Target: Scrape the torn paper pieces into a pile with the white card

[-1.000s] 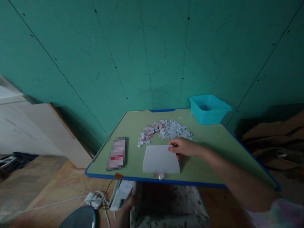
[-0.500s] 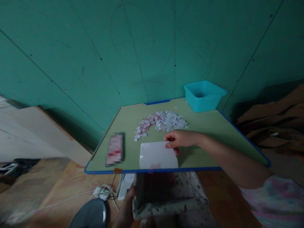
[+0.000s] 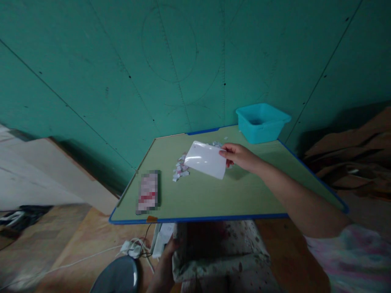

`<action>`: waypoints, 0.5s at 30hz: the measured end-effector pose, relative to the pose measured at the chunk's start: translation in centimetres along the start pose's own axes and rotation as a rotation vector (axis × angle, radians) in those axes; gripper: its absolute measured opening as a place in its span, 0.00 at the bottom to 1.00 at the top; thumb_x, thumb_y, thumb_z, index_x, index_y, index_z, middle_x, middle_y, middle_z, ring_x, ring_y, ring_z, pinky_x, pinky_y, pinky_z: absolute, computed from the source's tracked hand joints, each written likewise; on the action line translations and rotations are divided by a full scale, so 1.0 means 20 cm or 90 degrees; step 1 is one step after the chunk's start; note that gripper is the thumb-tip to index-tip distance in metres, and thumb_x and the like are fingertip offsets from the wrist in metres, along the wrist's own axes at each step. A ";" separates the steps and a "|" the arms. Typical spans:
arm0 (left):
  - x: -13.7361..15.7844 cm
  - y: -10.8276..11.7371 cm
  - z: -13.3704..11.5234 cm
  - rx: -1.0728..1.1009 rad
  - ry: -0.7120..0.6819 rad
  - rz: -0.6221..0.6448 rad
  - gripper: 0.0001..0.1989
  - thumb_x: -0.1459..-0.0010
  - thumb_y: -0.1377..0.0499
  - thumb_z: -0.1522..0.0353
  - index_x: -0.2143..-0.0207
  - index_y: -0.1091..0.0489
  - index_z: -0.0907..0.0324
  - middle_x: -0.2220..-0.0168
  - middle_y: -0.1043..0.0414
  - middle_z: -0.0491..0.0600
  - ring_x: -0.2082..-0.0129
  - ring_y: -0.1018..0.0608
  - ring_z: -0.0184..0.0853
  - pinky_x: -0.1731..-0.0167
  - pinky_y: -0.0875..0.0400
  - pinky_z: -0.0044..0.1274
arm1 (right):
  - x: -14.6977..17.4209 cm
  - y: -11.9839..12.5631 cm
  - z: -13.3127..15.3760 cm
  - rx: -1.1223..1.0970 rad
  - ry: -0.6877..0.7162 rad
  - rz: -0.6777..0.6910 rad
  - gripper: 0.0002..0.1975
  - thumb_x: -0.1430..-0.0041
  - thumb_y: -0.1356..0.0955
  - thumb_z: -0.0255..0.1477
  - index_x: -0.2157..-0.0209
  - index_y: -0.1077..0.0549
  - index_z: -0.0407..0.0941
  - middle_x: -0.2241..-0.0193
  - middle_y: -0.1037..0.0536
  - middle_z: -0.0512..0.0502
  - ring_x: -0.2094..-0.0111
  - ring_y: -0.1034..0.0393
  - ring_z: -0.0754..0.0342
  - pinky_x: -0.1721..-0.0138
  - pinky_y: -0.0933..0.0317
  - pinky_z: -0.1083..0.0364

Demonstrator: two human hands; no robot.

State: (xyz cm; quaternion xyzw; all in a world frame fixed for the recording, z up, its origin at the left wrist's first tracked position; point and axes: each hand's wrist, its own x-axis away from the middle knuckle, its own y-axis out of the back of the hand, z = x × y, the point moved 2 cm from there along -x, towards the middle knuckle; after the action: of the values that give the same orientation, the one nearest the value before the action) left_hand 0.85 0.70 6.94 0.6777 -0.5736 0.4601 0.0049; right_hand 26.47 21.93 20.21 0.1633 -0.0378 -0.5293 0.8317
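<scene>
My right hand (image 3: 235,156) pinches the right edge of a thin, glossy white plastic sheet (image 3: 206,159), tilted above the table. Under and behind the sheet lies a pile of small paper pieces (image 3: 181,167), whitish and pinkish; the sheet hides most of it. Below the table's front edge, my left hand (image 3: 169,252) grips the left side of a fabric bin (image 3: 221,260) with a spotted pattern and a dark opening. The fingers of that hand are partly hidden behind the bin's side.
A turquoise plastic basin (image 3: 262,124) stands at the table's back right corner. A blurred-out flat object (image 3: 148,192) lies at the left of the blue-edged table (image 3: 250,203). White cables (image 3: 134,246) and a grey stool (image 3: 117,276) are at lower left. A green wall (image 3: 189,61) rises behind.
My right hand has lifted the white sheet from the table's front edge up and back over the paper pile, turning it. My left hand and the bin have hardly moved.
</scene>
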 end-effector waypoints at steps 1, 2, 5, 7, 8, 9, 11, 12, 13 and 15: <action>0.00 -0.01 0.00 0.010 -0.005 0.004 0.23 0.57 0.38 0.63 0.56 0.30 0.57 0.60 0.23 0.50 0.52 0.28 0.50 0.54 0.36 0.37 | -0.01 0.03 -0.01 0.010 -0.007 -0.043 0.10 0.45 0.39 0.36 0.72 0.38 0.43 0.81 0.34 0.53 0.81 0.39 0.63 0.79 0.48 0.61; 0.01 -0.01 0.00 0.021 -0.014 0.016 0.26 0.57 0.38 0.64 0.53 0.32 0.56 0.58 0.24 0.49 0.52 0.29 0.49 0.54 0.36 0.36 | -0.02 0.05 -0.02 0.019 -0.015 -0.067 0.10 0.45 0.39 0.36 0.72 0.38 0.44 0.82 0.34 0.53 0.81 0.40 0.62 0.79 0.48 0.61; 0.01 -0.03 0.00 0.034 -0.023 0.047 0.31 0.56 0.38 0.67 0.47 0.39 0.55 0.54 0.26 0.50 0.52 0.28 0.49 0.56 0.35 0.36 | -0.03 0.09 -0.04 0.036 -0.037 -0.059 0.09 0.46 0.39 0.35 0.73 0.38 0.44 0.82 0.35 0.53 0.81 0.39 0.61 0.79 0.49 0.60; 0.01 -0.03 0.01 0.033 0.015 0.036 0.32 0.56 0.39 0.67 0.45 0.41 0.55 0.53 0.27 0.51 0.53 0.28 0.50 0.56 0.34 0.37 | -0.04 0.10 -0.07 0.045 -0.049 -0.036 0.08 0.47 0.39 0.34 0.72 0.37 0.44 0.82 0.35 0.53 0.81 0.39 0.61 0.80 0.49 0.60; 0.00 -0.03 0.01 0.038 0.035 0.025 0.33 0.55 0.40 0.67 0.45 0.42 0.55 0.52 0.28 0.51 0.53 0.28 0.51 0.56 0.34 0.37 | -0.05 0.10 -0.08 0.052 -0.053 -0.026 0.08 0.47 0.39 0.34 0.72 0.37 0.44 0.82 0.35 0.53 0.81 0.39 0.61 0.79 0.48 0.60; 0.00 -0.03 0.02 0.047 0.049 0.018 0.33 0.55 0.40 0.66 0.45 0.43 0.54 0.51 0.28 0.51 0.53 0.28 0.51 0.56 0.35 0.36 | -0.05 0.10 -0.10 0.059 -0.056 -0.016 0.07 0.47 0.39 0.33 0.72 0.37 0.44 0.82 0.35 0.53 0.81 0.39 0.61 0.79 0.48 0.60; 0.00 -0.03 0.03 0.060 0.041 0.021 0.33 0.54 0.41 0.66 0.44 0.44 0.53 0.51 0.29 0.50 0.53 0.28 0.50 0.56 0.35 0.36 | -0.06 0.09 -0.12 0.073 -0.062 0.011 0.07 0.47 0.39 0.33 0.73 0.38 0.43 0.82 0.36 0.54 0.81 0.40 0.62 0.78 0.48 0.60; 0.00 -0.03 0.03 0.060 0.029 0.025 0.32 0.54 0.42 0.66 0.44 0.44 0.53 0.51 0.28 0.50 0.53 0.28 0.49 0.55 0.35 0.36 | -0.06 0.08 -0.13 0.078 -0.066 0.029 0.08 0.47 0.38 0.33 0.74 0.38 0.43 0.82 0.36 0.54 0.81 0.40 0.62 0.78 0.48 0.60; 0.00 -0.02 0.04 0.055 0.018 0.026 0.32 0.53 0.42 0.67 0.44 0.44 0.54 0.52 0.28 0.50 0.52 0.28 0.49 0.55 0.36 0.36 | -0.06 0.07 -0.13 0.082 -0.072 0.052 0.08 0.47 0.38 0.33 0.74 0.38 0.43 0.82 0.35 0.54 0.81 0.39 0.62 0.78 0.47 0.60; -0.01 0.00 0.05 0.033 0.000 0.012 0.31 0.55 0.41 0.67 0.45 0.42 0.57 0.54 0.26 0.51 0.52 0.29 0.49 0.54 0.36 0.36 | -0.04 0.05 -0.13 0.084 -0.087 0.112 0.09 0.47 0.38 0.34 0.74 0.38 0.42 0.80 0.34 0.53 0.81 0.38 0.62 0.78 0.47 0.60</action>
State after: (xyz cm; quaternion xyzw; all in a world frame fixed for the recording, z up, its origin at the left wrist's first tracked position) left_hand 1.52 0.40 6.30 0.6720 -0.5680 0.4749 -0.0171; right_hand 27.54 23.66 18.06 0.1776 -0.1431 -0.4607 0.8577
